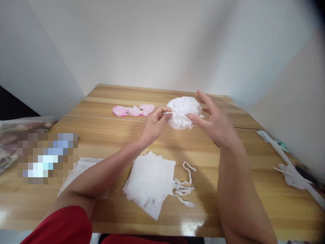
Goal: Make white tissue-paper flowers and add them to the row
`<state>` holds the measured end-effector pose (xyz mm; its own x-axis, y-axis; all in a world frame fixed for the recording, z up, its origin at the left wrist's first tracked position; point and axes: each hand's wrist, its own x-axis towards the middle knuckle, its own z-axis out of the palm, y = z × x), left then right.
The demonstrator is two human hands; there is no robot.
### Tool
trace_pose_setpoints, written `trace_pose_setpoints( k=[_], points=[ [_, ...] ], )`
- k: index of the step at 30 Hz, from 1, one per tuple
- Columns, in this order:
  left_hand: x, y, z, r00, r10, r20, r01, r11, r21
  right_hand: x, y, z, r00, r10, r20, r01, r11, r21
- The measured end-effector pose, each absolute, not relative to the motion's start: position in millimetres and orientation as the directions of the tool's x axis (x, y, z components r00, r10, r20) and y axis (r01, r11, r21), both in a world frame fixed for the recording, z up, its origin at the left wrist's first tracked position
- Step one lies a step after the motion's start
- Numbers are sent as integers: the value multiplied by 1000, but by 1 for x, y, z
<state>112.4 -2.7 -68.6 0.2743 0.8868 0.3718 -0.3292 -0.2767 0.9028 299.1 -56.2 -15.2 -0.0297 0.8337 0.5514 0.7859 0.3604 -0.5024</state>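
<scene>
A round, ruffled white fabric piece (183,107) is held up over the back half of the table. My left hand (155,122) pinches its gathered middle from the left, thumb and forefinger pressed together. At its right side is my right hand (214,118), fingers spread, the thumb touching or very close to the ruffles. Nearer to me lies a stack of white fabric squares (153,179), with several thin white strips (182,188) beside its right edge. Pink and white ruffled pieces (133,110) lie behind my left hand.
The wooden table (114,135) meets a pale wall at the back. More white fabric (83,169) lies under my left forearm. A pixelated item (47,159) and a clear plastic bag (15,139) are at the left. White strips and a knotted cloth (294,176) lie at the right.
</scene>
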Motion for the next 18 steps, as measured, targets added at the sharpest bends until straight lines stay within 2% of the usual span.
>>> trace_pose_setpoints(
  k=[4, 9, 18],
  points=[
    [112, -1, -70, 295, 872, 390, -345, -284, 895, 297, -53, -19, -49, 864, 501, 746, 365, -557],
    [113, -2, -70, 275, 875, 399, -393, -276, 877, 286, -55, -17, 16, 896, 444, 737, 289, -611],
    [110, -7, -65, 247, 909, 336, -466, -193, 864, 285, -53, -20, 83, 817, 571, 739, 334, -585]
  ],
)
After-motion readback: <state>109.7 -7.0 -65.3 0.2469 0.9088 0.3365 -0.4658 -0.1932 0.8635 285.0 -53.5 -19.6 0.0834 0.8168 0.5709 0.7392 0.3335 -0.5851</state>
